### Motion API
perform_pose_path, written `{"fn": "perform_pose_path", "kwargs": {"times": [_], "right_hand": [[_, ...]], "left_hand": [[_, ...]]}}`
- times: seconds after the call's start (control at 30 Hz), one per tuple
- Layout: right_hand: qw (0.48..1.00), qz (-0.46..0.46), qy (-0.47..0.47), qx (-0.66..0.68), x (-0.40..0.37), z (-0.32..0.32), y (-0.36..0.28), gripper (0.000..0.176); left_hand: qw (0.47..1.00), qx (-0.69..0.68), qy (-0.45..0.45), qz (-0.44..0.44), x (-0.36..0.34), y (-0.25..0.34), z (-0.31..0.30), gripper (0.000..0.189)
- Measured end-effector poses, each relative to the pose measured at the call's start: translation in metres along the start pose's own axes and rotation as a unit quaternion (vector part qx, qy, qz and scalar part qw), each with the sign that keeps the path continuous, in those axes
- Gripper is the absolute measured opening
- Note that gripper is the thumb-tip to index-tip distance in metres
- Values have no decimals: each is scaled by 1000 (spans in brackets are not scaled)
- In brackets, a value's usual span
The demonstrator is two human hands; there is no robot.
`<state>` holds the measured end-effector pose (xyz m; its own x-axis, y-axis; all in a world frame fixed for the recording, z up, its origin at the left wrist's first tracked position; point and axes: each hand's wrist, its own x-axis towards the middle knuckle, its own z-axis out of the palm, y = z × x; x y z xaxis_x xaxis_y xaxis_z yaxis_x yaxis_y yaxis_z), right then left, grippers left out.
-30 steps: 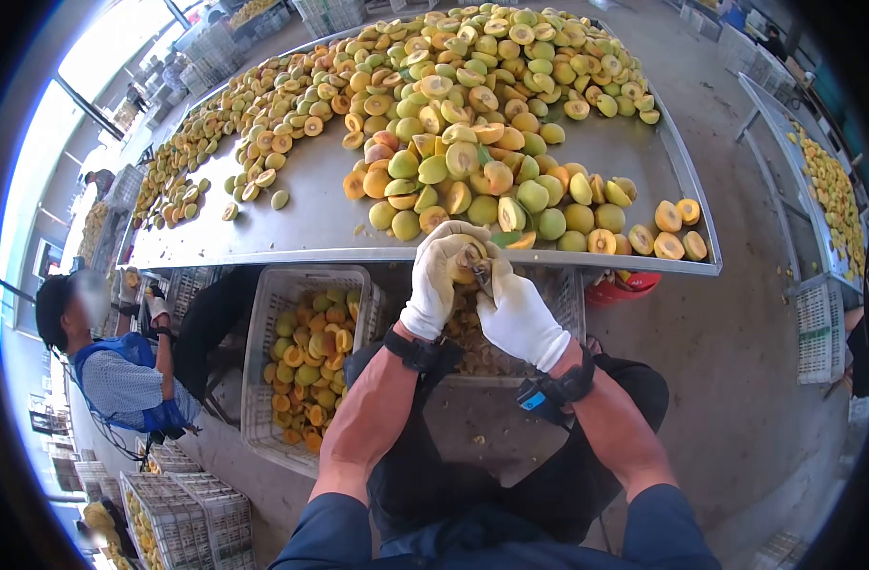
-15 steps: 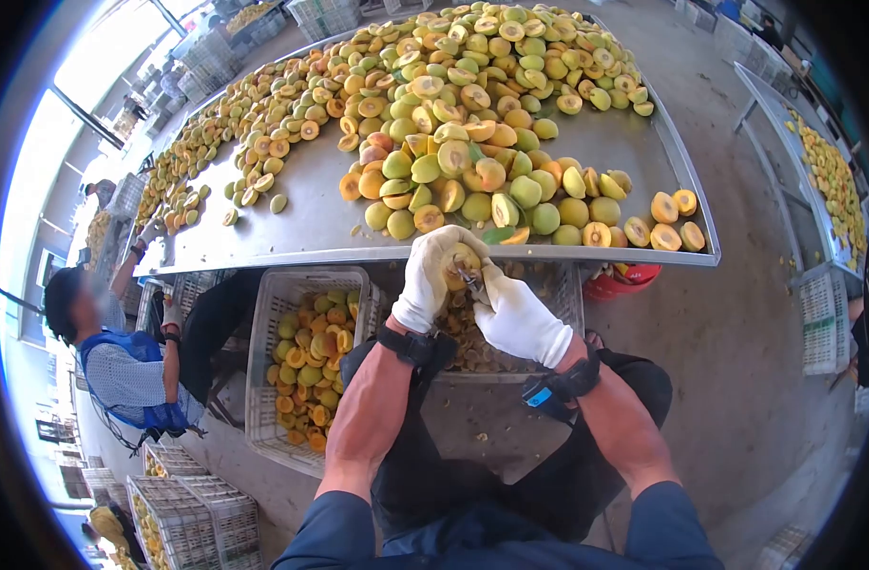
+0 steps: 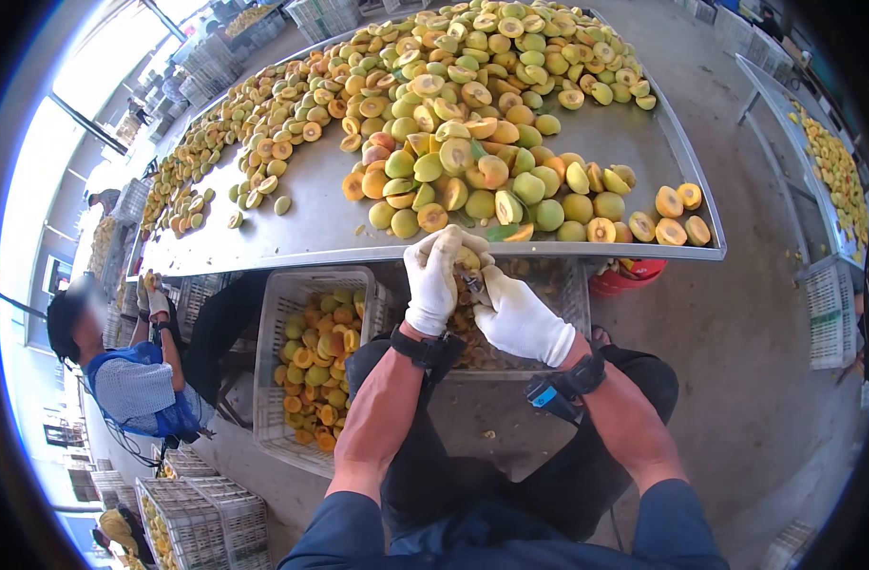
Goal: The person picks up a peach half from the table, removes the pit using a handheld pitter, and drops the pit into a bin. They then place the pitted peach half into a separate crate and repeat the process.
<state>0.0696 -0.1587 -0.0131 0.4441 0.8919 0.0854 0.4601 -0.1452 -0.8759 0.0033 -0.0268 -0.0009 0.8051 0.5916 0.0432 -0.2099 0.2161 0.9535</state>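
My left hand [image 3: 436, 275], in a white glove, is closed around a yellow fruit piece [image 3: 467, 258] just off the front edge of the metal table [image 3: 301, 249]. Close against it, my gloved right hand [image 3: 520, 315] grips a small metal tool [image 3: 473, 283] whose tip meets the fruit. Glove fingers cover much of both fruit and tool. Beyond my hands, a large heap of green and yellow fruit [image 3: 453, 157], many pieces halved, lies on the table.
A crate of fruit halves [image 3: 263, 380] stands below left; another crate [image 3: 583, 304] with scraps sits beneath my hands. A red bucket [image 3: 634, 275] is under the table's right part. A person [image 3: 135, 380] sits at left. Another fruit table [image 3: 786, 142] stands right.
The fruit in my left hand is turned and more covered by the fingers. The person at left has drawn an arm back from the table, bringing both hands together. The view has shifted slightly.
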Motion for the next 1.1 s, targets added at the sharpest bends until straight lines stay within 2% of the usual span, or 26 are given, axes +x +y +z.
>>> {"fn": "perform_pose_path", "kwargs": {"times": [0.07, 0.17, 0.23, 0.33, 0.47, 0.6, 0.67, 0.77, 0.8, 0.83, 0.87, 0.93, 0.97, 1.03, 1.07, 1.1], "right_hand": [[1000, -4, 4, -25, 2, 0, -2, 40], [996, 41, -23, -75, 3, -1, -4, 39], [999, 31, 8, 4, 2, 1, 0, 31], [998, 4, 21, 65, 0, 2, 1, 31], [998, 26, -14, 48, 2, 2, -3, 35], [999, 7, -7, 46, 4, 3, -1, 30], [998, -10, 1, 60, 1, 2, 4, 26], [993, -38, -28, 110, 1, 0, 3, 20], [985, 32, -74, 151, 0, -9, -9, 18], [969, 102, -118, 190, 0, -16, -19, 16], [970, 101, -117, 190, -2, -20, -26, 16], [934, 180, -171, 256, -2, -26, -36, 14], [934, 179, -171, 257, -2, -23, -34, 14], [943, 116, -126, 285, -3, -11, -23, 14], [943, 116, -126, 285, -3, -2, -17, 14], [963, 65, -73, 252, -3, 7, -13, 14]], "left_hand": [[997, -39, 62, 19, 1, -5, 5, 41], [999, -16, 44, -22, 9, -6, -1, 40], [999, 4, 25, -28, 11, -4, -4, 40], [999, 25, 14, -15, 7, -4, -2, 40], [995, 46, 66, 57, 0, -4, 1, 40], [996, 57, 48, 42, 6, 7, -4, 42], [993, 81, -89, -18, 15, 8, -19, 44], [988, 68, -136, -30, 16, 10, -22, 47], [987, 71, -141, -19, 17, 7, -24, 48], [987, 73, -141, -18, 16, 8, -24, 48], [987, 81, -135, -8, 13, 8, -24, 48], [987, 91, -130, 4, 11, 10, -23, 48], [986, 124, -111, 25, 10, 11, -22, 48], [977, 190, -70, 65, 6, 10, -19, 47], [977, 190, -70, 65, 3, 7, -14, 47], [989, 132, -12, 67, 0, 3, -7, 45]]}}
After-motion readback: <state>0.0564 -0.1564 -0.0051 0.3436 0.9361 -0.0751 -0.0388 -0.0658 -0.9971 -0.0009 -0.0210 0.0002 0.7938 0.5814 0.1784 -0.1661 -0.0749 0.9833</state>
